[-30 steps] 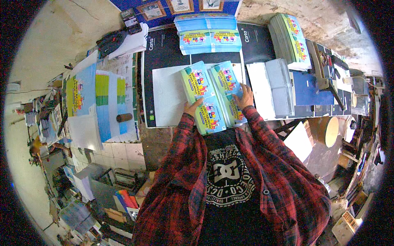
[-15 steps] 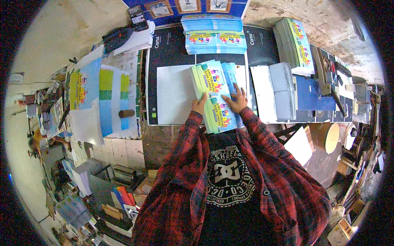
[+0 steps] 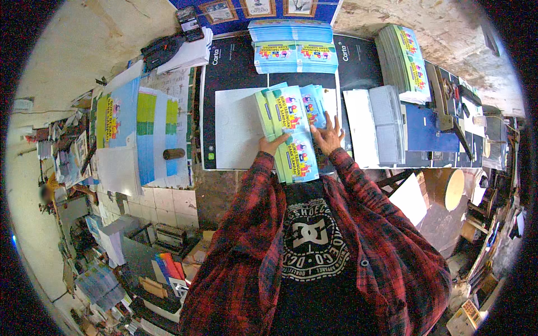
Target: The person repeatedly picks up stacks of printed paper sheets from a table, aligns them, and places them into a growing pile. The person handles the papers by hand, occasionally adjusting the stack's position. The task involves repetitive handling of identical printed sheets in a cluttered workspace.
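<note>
A fanned bunch of printed cover sheets (image 3: 294,154), light green and blue with yellow lettering bands and small colourful figures, lies in front of me on the table, with its lower end over the near edge. At its left edge, my left hand (image 3: 272,145) has the thumb on top of the sheets; its other fingers are mostly hidden. My right hand (image 3: 328,137) rests at the right edge with its fingers spread, the thumb touching the top sheet. Several bluer sheet edges show from underneath near the right fingers. A blank white sheet (image 3: 238,126) lies under the bunch's left side.
Stacks of similar prints (image 3: 294,57) stand at the back, and another tall stack (image 3: 412,64) is at the back right. Pale sheets (image 3: 372,126) lie right of my hand, near a paper cutter (image 3: 443,103). A side table at left holds larger prints (image 3: 115,123) and a dark cylinder (image 3: 174,154).
The upper sheets have shifted right, and more sheet edges fan out on the left. My left thumb has moved inward over them. My right hand has drawn slightly back, fingers more spread.
</note>
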A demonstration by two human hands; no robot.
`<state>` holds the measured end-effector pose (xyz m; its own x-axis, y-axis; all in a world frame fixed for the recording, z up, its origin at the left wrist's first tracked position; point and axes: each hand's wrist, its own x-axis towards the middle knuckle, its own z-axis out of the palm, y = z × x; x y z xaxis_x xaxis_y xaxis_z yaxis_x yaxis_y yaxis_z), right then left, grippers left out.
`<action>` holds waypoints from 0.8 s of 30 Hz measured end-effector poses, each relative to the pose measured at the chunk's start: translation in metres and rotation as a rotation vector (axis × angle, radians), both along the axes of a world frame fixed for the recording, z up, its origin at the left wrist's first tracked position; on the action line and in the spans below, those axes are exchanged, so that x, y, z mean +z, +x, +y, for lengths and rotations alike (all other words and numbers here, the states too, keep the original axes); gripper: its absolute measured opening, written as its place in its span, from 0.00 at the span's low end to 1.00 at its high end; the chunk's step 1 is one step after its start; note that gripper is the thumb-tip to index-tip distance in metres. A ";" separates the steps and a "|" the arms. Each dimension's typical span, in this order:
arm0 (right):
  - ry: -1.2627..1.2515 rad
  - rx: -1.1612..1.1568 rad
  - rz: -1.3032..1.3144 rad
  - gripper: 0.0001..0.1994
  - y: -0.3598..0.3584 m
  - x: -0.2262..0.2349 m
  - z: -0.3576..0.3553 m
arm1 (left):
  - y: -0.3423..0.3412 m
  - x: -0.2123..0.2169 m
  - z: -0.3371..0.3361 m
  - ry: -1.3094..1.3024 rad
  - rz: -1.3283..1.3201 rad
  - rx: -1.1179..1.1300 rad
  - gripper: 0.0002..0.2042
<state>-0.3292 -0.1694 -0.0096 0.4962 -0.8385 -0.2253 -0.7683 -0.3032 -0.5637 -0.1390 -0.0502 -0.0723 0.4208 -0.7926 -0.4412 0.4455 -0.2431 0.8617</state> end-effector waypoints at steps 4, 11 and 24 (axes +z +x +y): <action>0.040 0.048 0.152 0.40 0.014 0.018 0.003 | -0.011 0.016 -0.014 0.209 -0.128 0.033 0.18; 0.203 -0.043 0.080 0.58 -0.007 -0.015 -0.013 | 0.004 0.002 0.004 0.152 -0.123 0.036 0.23; 0.168 -0.132 -0.003 0.50 -0.009 -0.025 -0.012 | 0.003 -0.005 0.001 0.001 0.060 0.021 0.16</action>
